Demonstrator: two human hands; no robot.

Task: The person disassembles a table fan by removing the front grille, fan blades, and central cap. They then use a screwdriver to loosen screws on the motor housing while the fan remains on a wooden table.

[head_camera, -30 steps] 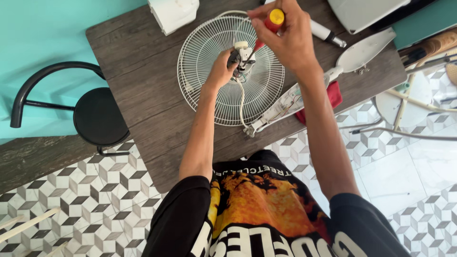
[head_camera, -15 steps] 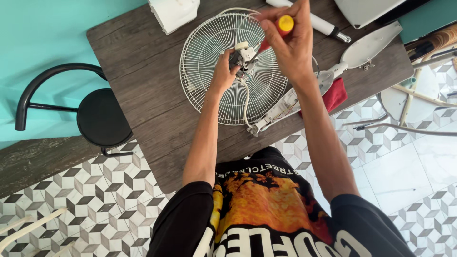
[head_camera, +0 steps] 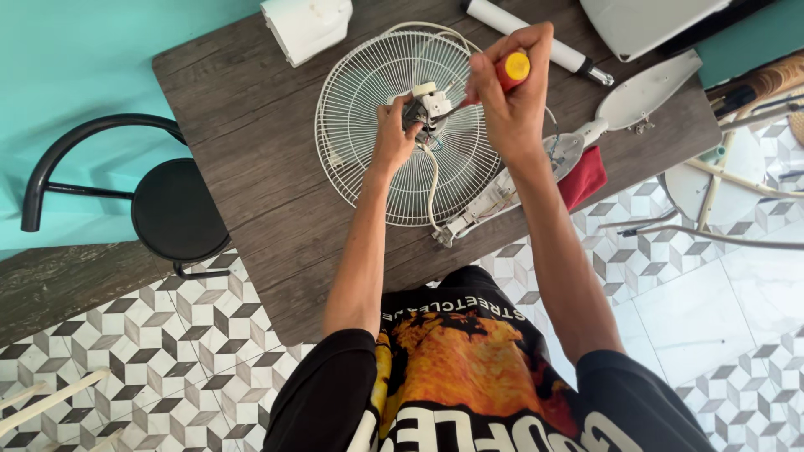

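Black stool (head_camera: pixel 172 209) left, clear of the work. Fan grille (head_camera: pixel 402 125) flat on table (head_camera: pixel 243 142). Left hand (head_camera: pixel 392 138) clamped on the centre motor block (head_camera: pixel 423 109); right hand (head_camera: pixel 507 100) fisted round screwdriver (head_camera: pixel 511 69). Best kept square to the screw, block braced hard.

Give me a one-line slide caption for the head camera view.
Left hand steadies a small motor part on a white fan grille; right hand grips a red-and-yellow screwdriver.
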